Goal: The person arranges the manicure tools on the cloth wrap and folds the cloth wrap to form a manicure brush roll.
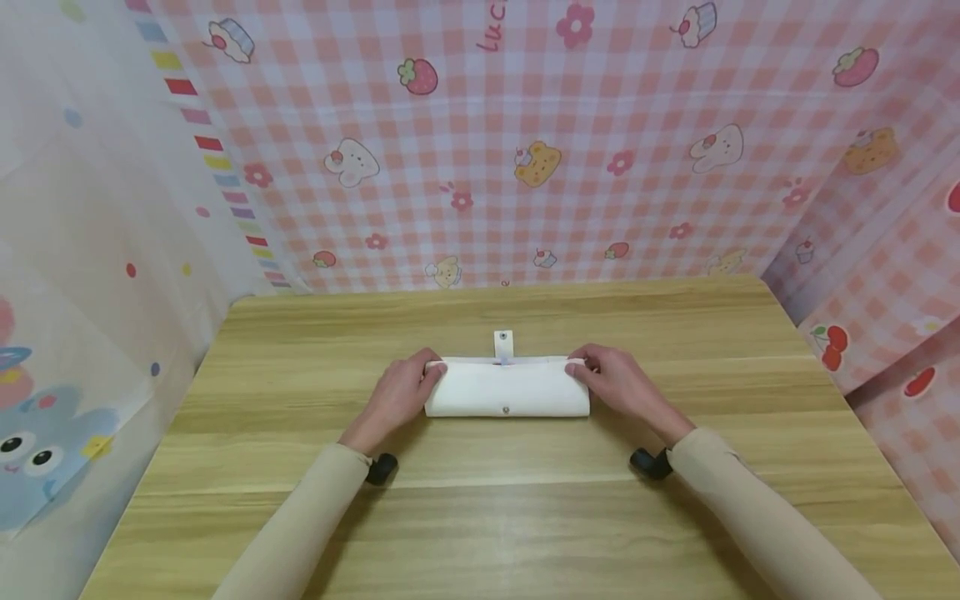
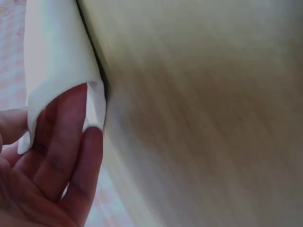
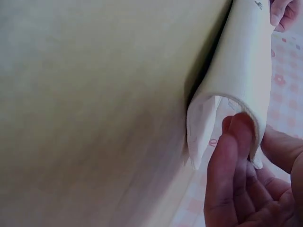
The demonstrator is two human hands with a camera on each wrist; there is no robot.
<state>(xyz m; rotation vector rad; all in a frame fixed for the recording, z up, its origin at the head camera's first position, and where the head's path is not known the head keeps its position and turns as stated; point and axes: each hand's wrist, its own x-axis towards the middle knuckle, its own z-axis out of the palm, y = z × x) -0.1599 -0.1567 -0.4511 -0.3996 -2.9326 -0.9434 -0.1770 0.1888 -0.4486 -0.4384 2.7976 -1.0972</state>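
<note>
A white folded case (image 1: 506,387) lies lengthwise across the wooden table, with a metal snap (image 1: 506,410) on its near side. From its far edge sticks out a short strap (image 1: 503,344) bearing another snap. My left hand (image 1: 405,385) pinches the left end, thumb on top of the flap. In the left wrist view its fingers (image 2: 71,142) reach inside the curved fold. The right hand (image 1: 615,379) grips the opposite end likewise, thumb outside, fingers (image 3: 232,156) tucked under the flap in the right wrist view. The fold bulges as an open loop at both ends.
A wooden table (image 1: 495,517) spreads under both forearms. Behind it hangs a pink checked cloth (image 1: 480,125), with a white printed cloth (image 1: 90,217) at the left and more checked cloth at the right. Black straps (image 1: 382,469) circle both wrists.
</note>
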